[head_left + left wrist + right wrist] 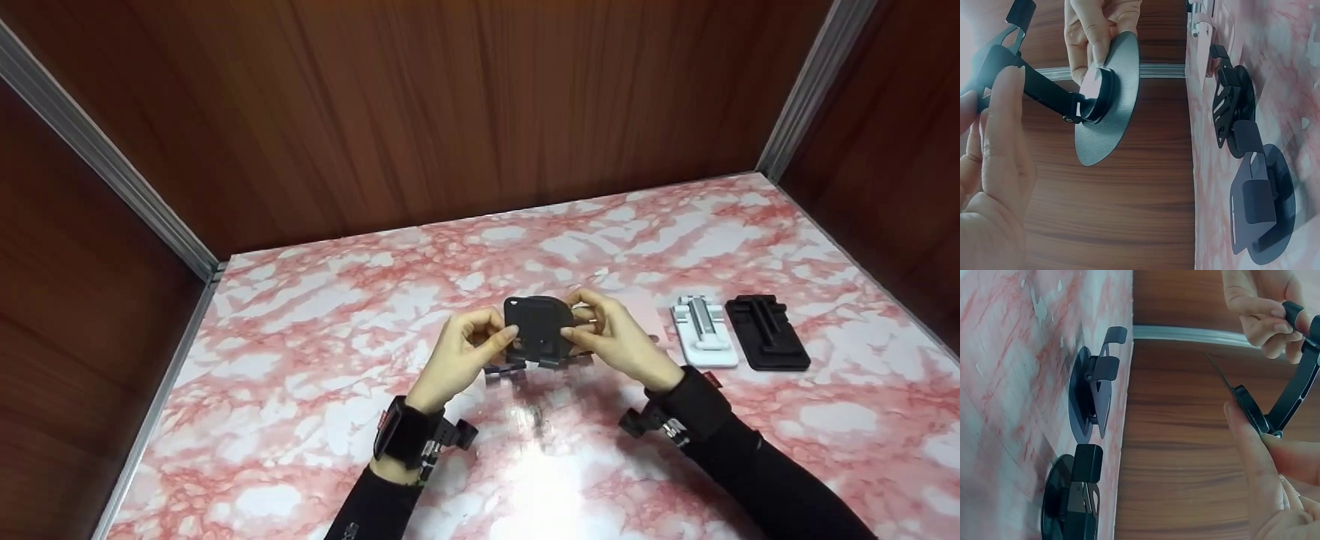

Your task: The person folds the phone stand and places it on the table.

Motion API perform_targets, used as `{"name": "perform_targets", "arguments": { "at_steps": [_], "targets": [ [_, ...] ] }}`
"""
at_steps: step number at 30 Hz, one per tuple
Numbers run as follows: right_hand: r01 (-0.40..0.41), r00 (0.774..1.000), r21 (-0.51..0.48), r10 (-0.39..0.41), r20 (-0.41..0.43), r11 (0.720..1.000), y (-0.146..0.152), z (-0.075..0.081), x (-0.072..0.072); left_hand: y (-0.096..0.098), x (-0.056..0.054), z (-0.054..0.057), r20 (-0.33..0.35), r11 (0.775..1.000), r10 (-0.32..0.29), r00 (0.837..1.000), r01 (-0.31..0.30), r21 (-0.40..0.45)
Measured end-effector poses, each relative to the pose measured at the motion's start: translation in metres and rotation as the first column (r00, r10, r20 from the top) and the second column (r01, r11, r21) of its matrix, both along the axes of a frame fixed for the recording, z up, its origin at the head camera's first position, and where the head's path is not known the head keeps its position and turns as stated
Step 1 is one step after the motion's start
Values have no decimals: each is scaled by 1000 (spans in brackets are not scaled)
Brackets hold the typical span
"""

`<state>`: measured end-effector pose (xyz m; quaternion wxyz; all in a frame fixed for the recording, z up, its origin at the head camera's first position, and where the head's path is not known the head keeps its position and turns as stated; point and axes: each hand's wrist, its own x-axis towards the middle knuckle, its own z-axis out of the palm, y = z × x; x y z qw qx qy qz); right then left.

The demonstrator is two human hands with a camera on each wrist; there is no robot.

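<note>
Between both hands, above the table, is a black folding phone stand (538,319). My left hand (469,349) pinches its holder end; in the left wrist view the fingers lie on the holder (999,64). By the rim of the oval base plate (1126,107), my right hand (611,337) grips it between thumb and fingers. A hinged arm (1297,391) joins holder and base, swung out at an angle. Beneath, a grey phone stand (1252,202) and another black one (1234,104) stand on the table, mostly hidden behind the held stand in the head view.
Right of the hands, a white folded phone stand (705,334) and a black folded one (769,334) lie side by side. A pink flat piece (641,311) is partly covered by my right hand. Wooden panels (450,112) border the marbled table (300,360) at back and sides.
</note>
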<state>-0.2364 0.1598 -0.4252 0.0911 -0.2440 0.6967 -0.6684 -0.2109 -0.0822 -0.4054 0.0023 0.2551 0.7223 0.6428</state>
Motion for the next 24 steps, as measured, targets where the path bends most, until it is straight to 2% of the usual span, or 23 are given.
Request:
{"name": "perform_targets", "arguments": {
  "at_steps": [7, 11, 16, 19, 22, 24],
  "targets": [
    [32, 996, 37, -28, -83, 999, -1, 1, 1, -1, 1, 2, 21, 1000, 1, 1000, -1, -26],
    [72, 983, 76, -58, -176, 995, -1, 3, 2, -2, 1, 3, 42, 1000, -14, 999, 15, -17],
    [141, 944, 128, -95, -317, 982, 0, 6, 5, -4, 0, 3, 72, 999, -45, 996, 44, 7],
    [166, 922, 145, -102, -374, 975, 0, 7, 5, -5, -2, 2, 101, 998, -67, 993, 65, 21],
    [210, 886, 170, -114, -449, 963, 0, 7, 6, -6, -4, 0, 132, 996, -89, 987, 86, 27],
    [253, 848, 187, -124, -515, 949, -1, 7, 5, -6, -5, -2, 144, 994, -104, 984, 101, 32]
  ]
}}
